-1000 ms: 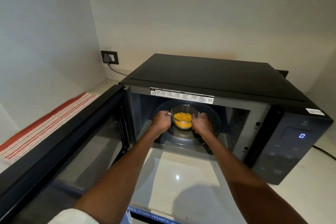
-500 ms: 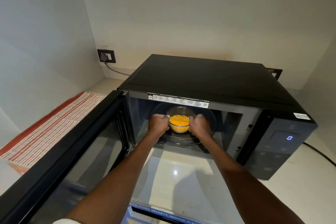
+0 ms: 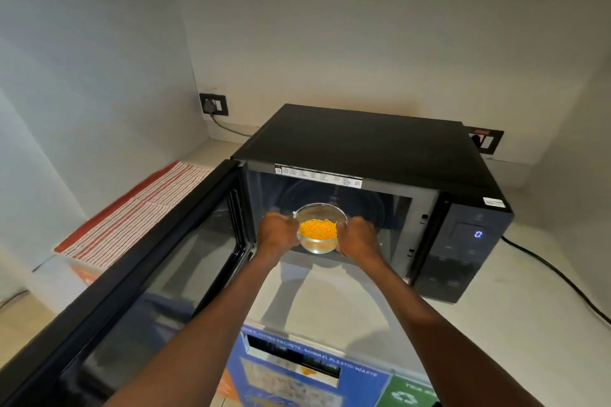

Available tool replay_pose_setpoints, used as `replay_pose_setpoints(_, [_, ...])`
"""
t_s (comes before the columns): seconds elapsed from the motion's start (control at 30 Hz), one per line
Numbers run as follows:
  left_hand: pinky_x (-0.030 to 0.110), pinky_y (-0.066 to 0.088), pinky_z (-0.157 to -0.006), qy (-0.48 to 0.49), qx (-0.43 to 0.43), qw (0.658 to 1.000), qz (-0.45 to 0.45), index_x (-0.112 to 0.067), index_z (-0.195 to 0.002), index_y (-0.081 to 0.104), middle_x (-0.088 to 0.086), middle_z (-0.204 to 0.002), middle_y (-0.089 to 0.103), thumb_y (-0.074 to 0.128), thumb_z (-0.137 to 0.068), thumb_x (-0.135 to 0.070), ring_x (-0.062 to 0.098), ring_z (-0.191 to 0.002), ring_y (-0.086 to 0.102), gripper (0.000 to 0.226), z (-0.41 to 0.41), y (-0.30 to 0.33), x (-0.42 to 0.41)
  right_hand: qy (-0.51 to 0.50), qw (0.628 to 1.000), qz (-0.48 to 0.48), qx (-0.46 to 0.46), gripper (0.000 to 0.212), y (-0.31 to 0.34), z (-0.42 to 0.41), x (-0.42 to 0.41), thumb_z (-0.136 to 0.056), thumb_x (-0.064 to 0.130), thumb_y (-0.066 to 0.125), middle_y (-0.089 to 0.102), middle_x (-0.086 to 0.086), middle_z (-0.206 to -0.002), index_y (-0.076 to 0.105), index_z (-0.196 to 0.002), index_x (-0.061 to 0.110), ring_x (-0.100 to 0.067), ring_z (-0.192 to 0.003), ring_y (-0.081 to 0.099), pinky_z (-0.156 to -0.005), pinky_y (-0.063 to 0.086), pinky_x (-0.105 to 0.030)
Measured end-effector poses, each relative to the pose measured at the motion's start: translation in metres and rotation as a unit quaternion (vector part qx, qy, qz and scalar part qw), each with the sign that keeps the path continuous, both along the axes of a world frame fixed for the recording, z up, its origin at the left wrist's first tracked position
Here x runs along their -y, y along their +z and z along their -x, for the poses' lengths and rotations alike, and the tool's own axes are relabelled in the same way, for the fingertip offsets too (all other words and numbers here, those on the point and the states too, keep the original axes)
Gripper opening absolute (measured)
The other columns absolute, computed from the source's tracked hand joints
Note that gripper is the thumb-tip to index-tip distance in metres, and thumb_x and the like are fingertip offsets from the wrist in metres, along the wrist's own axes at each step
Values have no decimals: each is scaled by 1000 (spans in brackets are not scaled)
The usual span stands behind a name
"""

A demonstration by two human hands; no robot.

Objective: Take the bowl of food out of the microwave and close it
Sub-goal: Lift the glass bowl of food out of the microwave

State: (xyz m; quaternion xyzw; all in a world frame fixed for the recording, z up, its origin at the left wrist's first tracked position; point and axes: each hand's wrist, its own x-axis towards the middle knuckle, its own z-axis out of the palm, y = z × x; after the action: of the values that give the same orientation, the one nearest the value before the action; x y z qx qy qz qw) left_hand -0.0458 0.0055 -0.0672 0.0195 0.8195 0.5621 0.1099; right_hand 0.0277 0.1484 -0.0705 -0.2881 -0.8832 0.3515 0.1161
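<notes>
A small glass bowl (image 3: 320,243) of orange-yellow shredded food is at the mouth of the black microwave (image 3: 367,145), lifted off the glass turntable (image 3: 360,205) behind it. My left hand (image 3: 277,235) grips the bowl's left side and my right hand (image 3: 358,239) grips its right side. The microwave door (image 3: 139,281) hangs wide open to the left, reaching toward me. The display (image 3: 477,234) on the right control panel shows a blue 0.
A red-and-white striped cloth (image 3: 132,215) lies on a box left of the door. Power cables run along the white counter (image 3: 515,317) at the back left and right. A blue and green waste bin (image 3: 307,370) with a slot sits below the counter's front edge.
Both hands have drawn the bowl off the turntable and toward the microwave's opening, nearer to me. The camera has tilted down, showing the bin below.
</notes>
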Motion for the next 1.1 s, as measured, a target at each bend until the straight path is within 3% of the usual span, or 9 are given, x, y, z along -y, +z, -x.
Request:
replay_pose_setpoints(0.1, [54,60,-72,8,-27,1000,-2,12,-72,69,29,-79,73,66,-85,-10,40,-78,74,26,-17,16,14,13,999,5,-34,28,12,-12,9,-90,22,48,71,-22,-77,65,-79,2,-35,-71,68,-72,59,-43])
replay_pose_setpoints(0.2, [47,62,-65,7,-40,999,-10,7,-72,72,25,-79,75,70,-84,-11,34,-71,74,22,-33,34,27,23,999,4,-39,27,28,-22,16,-90,24,51,72,-21,-77,63,-78,3,-33,-69,69,-72,60,-45])
replay_pose_setpoints(0.3, [43,62,-64,14,-72,997,15,-2,-59,70,21,-72,74,72,-83,-15,31,-68,75,27,-39,53,40,23,998,24,-43,30,48,-28,24,-90,26,54,72,-20,-83,65,-88,-1,-33,-72,70,-72,60,-46])
replay_pose_setpoints(0.43, [36,63,-58,15,-79,997,-3,-9,-54,71,11,-61,74,75,-82,-16,19,-56,73,30,-46,83,55,42,996,44,-62,35,77,-36,31,-90,25,52,69,-12,-57,66,-73,-2,-23,-52,68,-66,61,-40])
replay_pose_setpoints(0.53, [35,63,-60,18,-84,996,-19,-4,-63,72,11,-66,75,76,-82,-17,19,-59,75,23,-50,108,69,62,994,47,-74,38,99,-40,40,-87,26,51,65,-7,-45,66,-68,-2,-11,-34,57,-57,57,-34])
replay_pose_setpoints(0.7, [30,62,-58,-2,-79,997,-17,5,-91,69,18,-85,74,71,-85,-8,23,-70,76,15,-52,144,83,89,987,96,-89,33,127,-33,47,-87,20,51,64,-11,-49,66,-72,-7,-10,-30,51,-41,40,-24])
replay_pose_setpoints(0.87, [32,63,-63,-18,-69,997,-10,4,-88,68,18,-79,73,71,-85,-5,25,-66,75,10,-44,178,102,102,983,106,-109,26,152,-23,63,-89,16,53,62,-11,-52,65,-76,-3,-7,-29,51,-31,38,-15])
replay_pose_setpoints(1.0, [27,62,-58,-21,-85,996,4,5,-80,68,19,-70,71,71,-82,2,29,-65,75,5,-26,196,120,113,980,108,-124,28,168,-10,80,-87,14,49,63,-13,-56,66,-83,-8,-8,-29,52,-31,38,-15])
replay_pose_setpoints(1.1, [30,63,-64,-25,-80,996,17,4,-78,67,20,-71,71,71,-83,1,28,-67,75,7,-9,203,135,113,978,105,-137,30,176,4,98,-86,15,48,62,-15,-59,64,-83,-10,-10,-30,54,-33,40,-16])
